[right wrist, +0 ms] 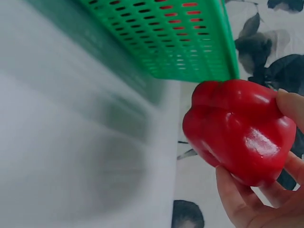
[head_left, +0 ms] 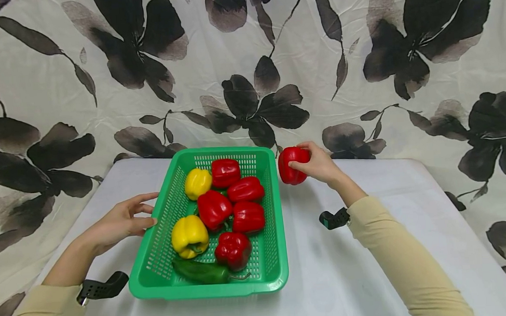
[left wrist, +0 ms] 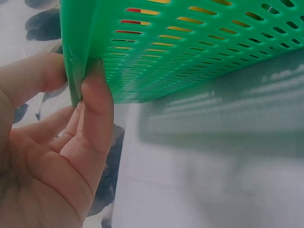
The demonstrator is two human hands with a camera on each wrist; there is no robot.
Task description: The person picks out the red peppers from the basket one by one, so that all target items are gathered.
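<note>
Head view shows a red pepper (head_left: 292, 165) held off the table (head_left: 371, 247), just beside the green basket's (head_left: 276, 253) far right corner, at 9 o'clock of the right hand (head_left: 320, 166), whose fingers curl round it. Right wrist view alone shows fingertips (right wrist: 228, 190) cupping it from beneath. Left hand (head_left: 120, 224) pinches the basket's left rim, thumb and finger pressed on either side in the left wrist view

We see a white-covered table (head_left: 371, 247) filling the lower part of the head view, its surface lit evenly and casting soft shadows. Behind it, beyond both hands, hangs a cream cloth backdrop (head_left: 316, 52) printed with large dark grey flowers and leaves, falling in loose folds around the table's far edge.
</note>
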